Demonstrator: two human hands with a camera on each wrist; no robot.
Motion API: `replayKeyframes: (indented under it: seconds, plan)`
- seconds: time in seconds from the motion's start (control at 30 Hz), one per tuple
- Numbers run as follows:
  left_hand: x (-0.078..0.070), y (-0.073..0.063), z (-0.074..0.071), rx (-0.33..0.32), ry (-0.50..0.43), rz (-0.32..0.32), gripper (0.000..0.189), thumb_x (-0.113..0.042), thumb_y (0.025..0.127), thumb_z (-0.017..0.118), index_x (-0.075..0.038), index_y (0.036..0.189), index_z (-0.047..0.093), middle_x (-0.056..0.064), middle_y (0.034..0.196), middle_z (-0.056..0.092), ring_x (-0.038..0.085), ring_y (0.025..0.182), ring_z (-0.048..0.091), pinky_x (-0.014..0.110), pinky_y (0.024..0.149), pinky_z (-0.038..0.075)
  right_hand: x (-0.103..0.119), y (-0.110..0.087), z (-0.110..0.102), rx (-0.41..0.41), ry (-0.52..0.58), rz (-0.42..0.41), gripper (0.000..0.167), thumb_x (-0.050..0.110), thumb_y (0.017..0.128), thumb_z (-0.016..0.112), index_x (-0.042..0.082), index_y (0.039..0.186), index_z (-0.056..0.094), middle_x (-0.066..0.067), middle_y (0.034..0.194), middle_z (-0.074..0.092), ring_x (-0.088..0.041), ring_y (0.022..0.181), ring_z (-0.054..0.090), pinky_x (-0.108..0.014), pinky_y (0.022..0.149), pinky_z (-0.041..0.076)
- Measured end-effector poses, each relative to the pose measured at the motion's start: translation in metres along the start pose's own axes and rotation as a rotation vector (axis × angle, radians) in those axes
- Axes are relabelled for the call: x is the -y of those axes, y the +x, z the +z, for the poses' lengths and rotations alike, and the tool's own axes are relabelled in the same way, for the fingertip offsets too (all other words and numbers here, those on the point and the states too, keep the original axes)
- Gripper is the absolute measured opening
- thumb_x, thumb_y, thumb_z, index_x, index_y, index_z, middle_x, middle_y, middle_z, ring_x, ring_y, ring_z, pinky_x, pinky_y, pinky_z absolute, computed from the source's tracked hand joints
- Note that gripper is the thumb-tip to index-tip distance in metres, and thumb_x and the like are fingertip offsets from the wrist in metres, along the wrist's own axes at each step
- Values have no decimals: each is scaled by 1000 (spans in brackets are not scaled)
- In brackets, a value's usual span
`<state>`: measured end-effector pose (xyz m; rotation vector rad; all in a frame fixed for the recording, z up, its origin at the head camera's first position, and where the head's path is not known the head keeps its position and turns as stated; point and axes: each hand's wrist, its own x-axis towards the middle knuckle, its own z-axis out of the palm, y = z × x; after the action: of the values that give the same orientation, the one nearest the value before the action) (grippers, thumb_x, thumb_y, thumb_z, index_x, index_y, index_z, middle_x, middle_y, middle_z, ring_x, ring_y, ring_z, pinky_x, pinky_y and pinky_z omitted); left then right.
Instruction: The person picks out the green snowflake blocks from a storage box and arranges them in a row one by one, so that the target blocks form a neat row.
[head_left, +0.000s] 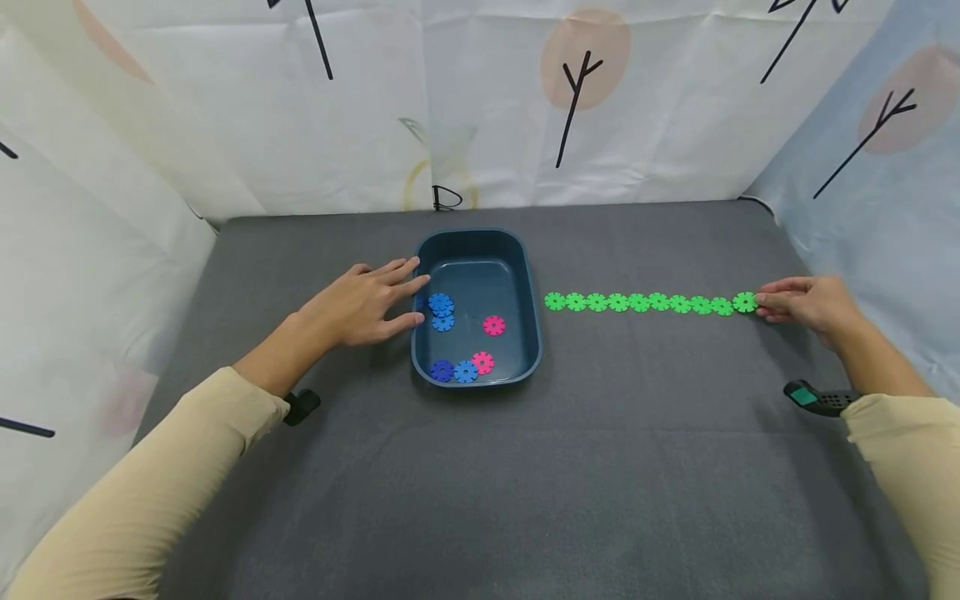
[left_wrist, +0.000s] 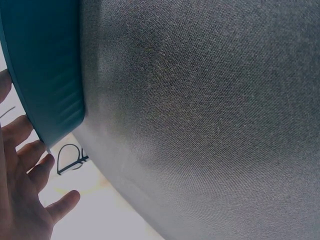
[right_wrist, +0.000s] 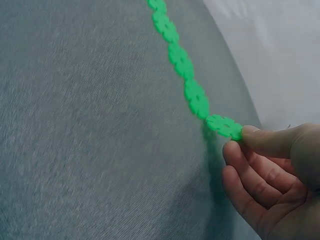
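Observation:
A row of several green notched discs (head_left: pixel 637 302) stretches across the grey table to the right of a dark blue tray (head_left: pixel 535 333). At its right end my right hand (head_left: pixel 813 304) pinches the last green disc (right_wrist: pixel 225 127) between thumb and fingers. In the right wrist view that disc is tilted against the rest of the row and meets its neighbour (right_wrist: pixel 196 98) at the edge. My left hand (head_left: pixel 367 304) lies with spread fingers at the tray's left rim, fingertips over it. In the left wrist view the left fingers (left_wrist: pixel 35 155) show beside the tray's outer wall (left_wrist: pixel 45 75).
Inside the tray lie light blue discs (head_left: pixel 441 304), a dark blue disc (head_left: pixel 442 371) and two pink discs (head_left: pixel 494 326). Cloth with drawn trees (head_left: pixel 487 100) hangs behind the table and along both sides. A dark wrist strap (head_left: pixel 825 400) sits by the right sleeve.

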<state>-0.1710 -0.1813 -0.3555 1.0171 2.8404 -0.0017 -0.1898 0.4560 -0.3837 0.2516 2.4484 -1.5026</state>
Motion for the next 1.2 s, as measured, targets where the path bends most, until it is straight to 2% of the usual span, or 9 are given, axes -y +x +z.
replayKeyframes:
  seconds: [0.33, 0.47, 0.77, 0.9, 1.0, 1.07, 1.1, 1.17, 1.2]
  plan:
    - [1, -1, -1, -3, -2, 0, 68, -52, 101, 47, -10, 154, 39, 17, 161, 26, 33, 148, 27, 61, 107, 34, -1, -8, 8, -22, 7, 11, 19, 7, 96, 66, 19, 84, 74, 10, 74, 71, -4, 67, 70, -23, 64, 58]
    - [0, -2, -1, -1, -9, -8, 68, -53, 101, 47, -11, 154, 39, 16, 162, 26, 33, 148, 26, 61, 108, 33, -6, -5, 5, -8, 19, 20, 18, 14, 95, 68, 24, 82, 76, 12, 75, 72, -3, 68, 71, -23, 65, 58]
    - [0, 0, 0, -8, -7, 4, 68, -54, 101, 46, -11, 154, 38, 16, 162, 25, 33, 148, 27, 61, 107, 34, -42, 22, -18, -7, 7, 31, 12, 39, 89, 75, 35, 78, 74, 10, 78, 74, -6, 73, 72, -28, 66, 59]
    - [0, 1, 1, -10, -11, 14, 69, -54, 101, 45, -10, 154, 38, 17, 162, 25, 34, 148, 27, 62, 107, 34, -35, 17, -17, 9, -28, 8, 11, 39, 93, 69, 38, 83, 72, 14, 79, 73, -4, 73, 72, -26, 65, 59]
    - [0, 1, 1, -3, -7, 9, 70, -55, 101, 46, -11, 155, 37, 17, 162, 25, 34, 148, 26, 61, 107, 33, -14, 7, -13, 13, -88, -43, 12, 32, 99, 61, 26, 99, 71, 19, 81, 71, 1, 75, 69, -22, 65, 57]
    - [0, 1, 0, 5, -1, 4, 71, -55, 100, 46, -12, 155, 37, 16, 162, 25, 34, 148, 26, 61, 108, 33, 1, 1, -9, -32, -203, -93, 29, 34, 101, 57, 11, 114, 67, 22, 84, 68, 6, 76, 65, -18, 64, 54]
    - [0, 1, 0, 7, 3, 2, 71, -56, 100, 47, -12, 155, 37, 16, 162, 25, 34, 148, 26, 61, 108, 33, 9, -2, -8, -63, -282, -128, 38, 35, 102, 54, 4, 122, 64, 15, 88, 71, 0, 81, 66, -19, 65, 52]
    - [1, 1, -1, 2, 7, 1, 71, -56, 100, 48, -12, 154, 38, 15, 162, 27, 34, 148, 26, 60, 108, 33, 22, -6, -5, -138, -444, -192, 55, 36, 104, 49, -10, 136, 51, -5, 105, 73, -19, 97, 68, -32, 75, 54]
    - [2, 1, -2, -4, 5, 1, 71, -56, 99, 49, -12, 154, 39, 15, 161, 29, 34, 148, 27, 60, 108, 33, 27, -7, -4, -180, -530, -211, 60, 38, 104, 47, -10, 141, 46, -15, 116, 69, -29, 105, 65, -40, 80, 52]
